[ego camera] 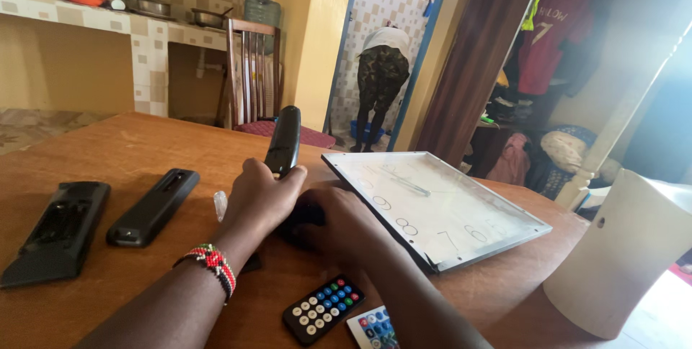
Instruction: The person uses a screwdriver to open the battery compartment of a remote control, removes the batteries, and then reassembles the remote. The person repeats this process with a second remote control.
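Observation:
My left hand [256,198], with a beaded bracelet at the wrist, grips the lower end of a long black remote control [283,140] that stands tilted up off the wooden table [108,140]. My right hand [344,225] rests just right of it, fingers curled over a small dark part [306,213] at the remote's base; what that part is I cannot tell. A square white wall clock [447,208] lies face up right beside my right hand.
Two black remotes lie at the left, the wide one [58,230] and the slim one [153,206]. A small black keypad remote [322,307] and a white one [373,329] lie near me. A white stool [623,252] stands right. A chair [252,79] and a person bending [380,82] are behind.

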